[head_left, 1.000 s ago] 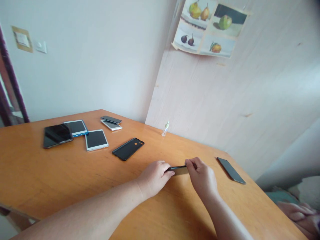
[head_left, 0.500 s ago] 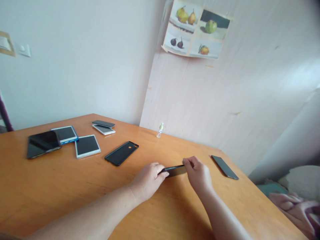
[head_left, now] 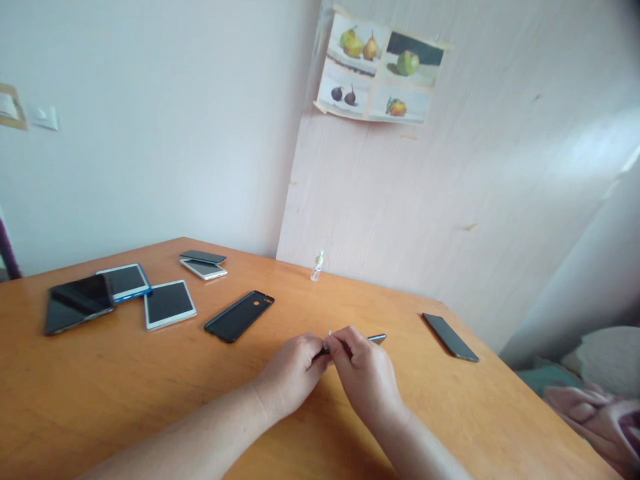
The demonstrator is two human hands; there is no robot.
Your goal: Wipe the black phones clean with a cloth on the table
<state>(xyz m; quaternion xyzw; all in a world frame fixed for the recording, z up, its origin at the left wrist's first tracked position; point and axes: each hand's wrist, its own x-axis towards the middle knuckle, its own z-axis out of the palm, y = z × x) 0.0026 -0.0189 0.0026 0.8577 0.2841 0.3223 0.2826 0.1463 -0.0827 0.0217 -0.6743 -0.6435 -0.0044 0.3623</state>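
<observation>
My left hand (head_left: 293, 373) is closed around one end of a thin dark phone (head_left: 379, 339), held above the table and seen nearly edge-on. My right hand (head_left: 369, 375) is pinched at that same end, close against the left fingertips. A tiny pale, shiny bit (head_left: 329, 334) shows at the right fingertips; what it is I cannot make out. Most of the phone is hidden behind the right hand, with its far corner sticking out to the right. Beyond the left hand, an empty black phone case (head_left: 240, 317) lies with its inside up.
On the left lie a black tablet (head_left: 80, 303), a blue-edged white tablet (head_left: 127, 281) and another white tablet (head_left: 170, 304). Behind them, a dark phone (head_left: 203, 256) rests partly over a white one (head_left: 205, 269). A small clear bottle (head_left: 317, 267) stands near the wall. Another dark phone (head_left: 450, 337) lies right.
My right hand has moved left along the phone, from its right end to the end in my left hand. The phone's right corner now shows free. The view has shifted slightly.
</observation>
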